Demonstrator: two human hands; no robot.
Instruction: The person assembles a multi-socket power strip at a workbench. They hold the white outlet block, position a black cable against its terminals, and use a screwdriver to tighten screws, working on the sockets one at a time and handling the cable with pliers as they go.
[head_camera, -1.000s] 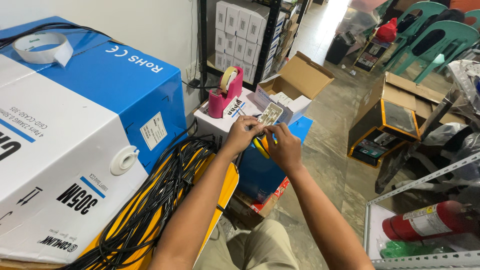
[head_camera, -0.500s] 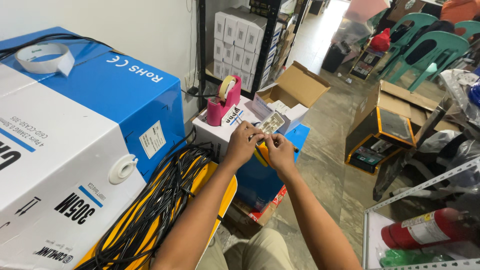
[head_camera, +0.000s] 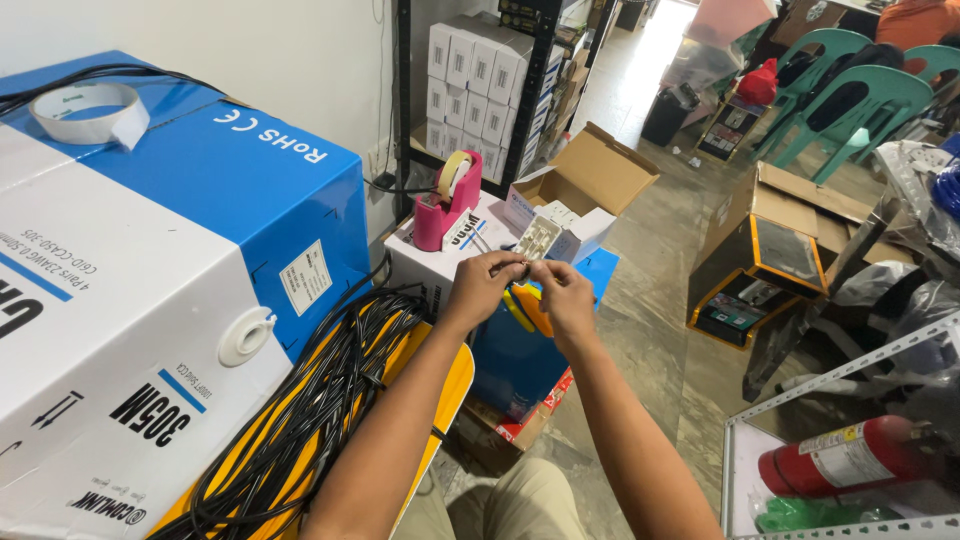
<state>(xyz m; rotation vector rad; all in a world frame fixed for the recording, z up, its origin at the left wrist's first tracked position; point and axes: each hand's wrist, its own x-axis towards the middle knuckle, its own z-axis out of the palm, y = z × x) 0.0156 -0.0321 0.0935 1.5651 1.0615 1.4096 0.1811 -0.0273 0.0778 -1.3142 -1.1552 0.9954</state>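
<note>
Your view is evenly bright, with daylight pouring in from the doorway at one o'clock, washing the floor (head_camera: 640, 70) there pale. Shadows stay soft. Focus is sharp centrally; wide-angle bending stretches the blue and white box (head_camera: 150, 300) at nine o'clock.

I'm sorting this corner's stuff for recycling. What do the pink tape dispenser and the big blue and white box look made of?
The pink tape dispenser looks like moulded plastic: smooth, slightly glossy, rounded edges. The big blue and white box appears to be printed cardboard with a smooth coated face, folded at the corners; its round white outlet seems plastic.
</note>
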